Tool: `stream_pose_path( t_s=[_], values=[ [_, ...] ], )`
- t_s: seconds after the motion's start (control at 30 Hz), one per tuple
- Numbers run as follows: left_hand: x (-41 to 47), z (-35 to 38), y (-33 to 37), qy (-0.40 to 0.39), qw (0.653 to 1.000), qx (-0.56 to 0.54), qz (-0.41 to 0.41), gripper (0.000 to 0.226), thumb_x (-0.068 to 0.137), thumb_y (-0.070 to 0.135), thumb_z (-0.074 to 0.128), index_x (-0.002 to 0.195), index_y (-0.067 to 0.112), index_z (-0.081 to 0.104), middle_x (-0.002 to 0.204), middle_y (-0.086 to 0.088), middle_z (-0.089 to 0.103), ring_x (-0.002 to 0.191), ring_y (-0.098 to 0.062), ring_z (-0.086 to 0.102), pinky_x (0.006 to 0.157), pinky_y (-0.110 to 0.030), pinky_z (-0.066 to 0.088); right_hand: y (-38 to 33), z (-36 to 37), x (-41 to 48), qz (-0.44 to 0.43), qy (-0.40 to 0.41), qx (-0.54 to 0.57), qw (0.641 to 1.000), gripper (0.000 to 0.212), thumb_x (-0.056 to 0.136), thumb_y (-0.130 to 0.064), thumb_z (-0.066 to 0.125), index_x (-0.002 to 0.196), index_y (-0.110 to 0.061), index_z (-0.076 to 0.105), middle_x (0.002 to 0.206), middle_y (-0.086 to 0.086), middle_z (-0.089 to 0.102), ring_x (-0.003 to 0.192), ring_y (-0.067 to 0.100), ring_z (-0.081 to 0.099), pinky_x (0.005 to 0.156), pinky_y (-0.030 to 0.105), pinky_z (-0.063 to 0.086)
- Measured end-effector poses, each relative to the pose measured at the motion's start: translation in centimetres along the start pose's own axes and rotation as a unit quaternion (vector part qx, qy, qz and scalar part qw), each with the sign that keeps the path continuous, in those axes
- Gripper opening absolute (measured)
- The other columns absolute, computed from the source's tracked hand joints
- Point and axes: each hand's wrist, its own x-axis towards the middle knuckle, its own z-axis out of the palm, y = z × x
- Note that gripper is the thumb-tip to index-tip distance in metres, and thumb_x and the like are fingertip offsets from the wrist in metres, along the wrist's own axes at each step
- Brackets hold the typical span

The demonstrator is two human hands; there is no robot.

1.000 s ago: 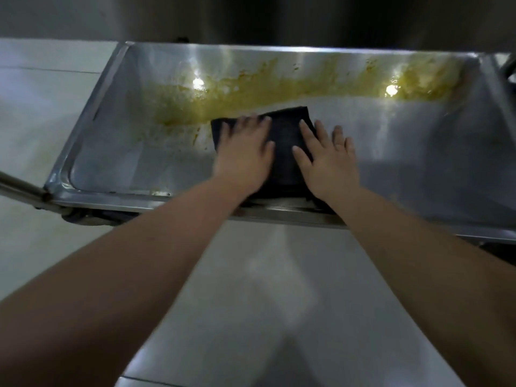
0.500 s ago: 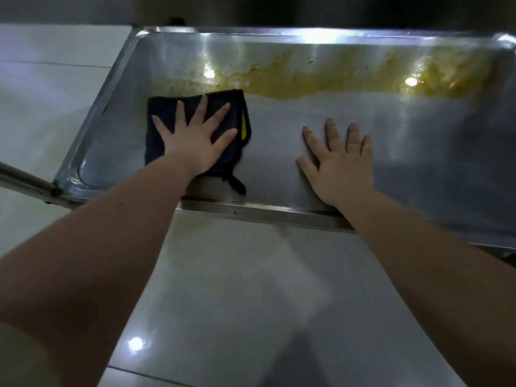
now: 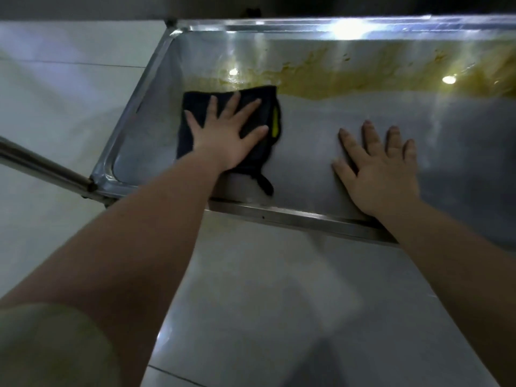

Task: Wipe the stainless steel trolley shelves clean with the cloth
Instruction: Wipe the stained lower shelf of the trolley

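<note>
Hands have split up: your left hand (image 3: 226, 135) now works the cloth (image 3: 195, 107) alone, at the left end of the shelf (image 3: 307, 157).

A second ago both palms pressed the cloth near mid-shelf. Since then your left hand, fingers spread straight and pressing down, has swept it leftward, and its far edge now touches the yellow residue (image 3: 349, 82). Your right hand (image 3: 382, 174) lies flat on bare steel with straight fingers, holding nothing, well apart from the cloth. The near half of the shelf looks wiped, but the yellow band along the far side remains, so the job looks only partly done. Your next passes probably need to reach further back.
</note>
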Motion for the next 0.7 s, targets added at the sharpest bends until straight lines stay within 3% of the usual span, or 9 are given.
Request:
stream_pose_path(
  t_s=[0.2,0.5,0.7],
  values=[
    [1.0,-0.1,-1.7,-0.038,0.999,0.015,0.002,0.075,0.071,0.085,-0.005,0.143,0.064,-0.006,0.163,0.018,-0.011,0.15,-0.031,-0.012,0.105,-0.076,-0.009,-1.5,-0.2,1.5,0.02,-0.009,-0.039,0.999,0.064,0.091,-0.066,0.003,0.151,-0.046,-0.007,0.164,-0.005,-0.006,0.147,0.044,-0.01,0.11,0.068,-0.008],
    [-5.6,0.2,-0.6,-0.046,0.998,0.002,0.05,0.068,0.077,0.083,-0.004,0.142,0.064,-0.014,0.162,0.016,-0.016,0.148,-0.032,-0.017,0.107,-0.072,-0.013,-4.4,0.0,4.2,0.019,-0.003,0.008,1.0,0.065,0.091,-0.071,0.001,0.15,-0.048,-0.01,0.164,-0.008,-0.011,0.147,0.042,-0.011,0.111,0.067,-0.008],
    [-7.8,1.2,5.1,-0.051,0.998,0.011,0.036,0.069,0.079,0.081,-0.003,0.143,0.059,-0.017,0.161,0.013,-0.022,0.145,-0.036,-0.025,0.101,-0.076,-0.018,-5.1,0.4,3.7,0.034,0.018,-0.008,0.999,0.064,0.091,-0.067,-0.004,0.151,-0.046,-0.009,0.164,-0.006,-0.008,0.147,0.043,-0.008,0.113,0.067,-0.005]
  ],
)
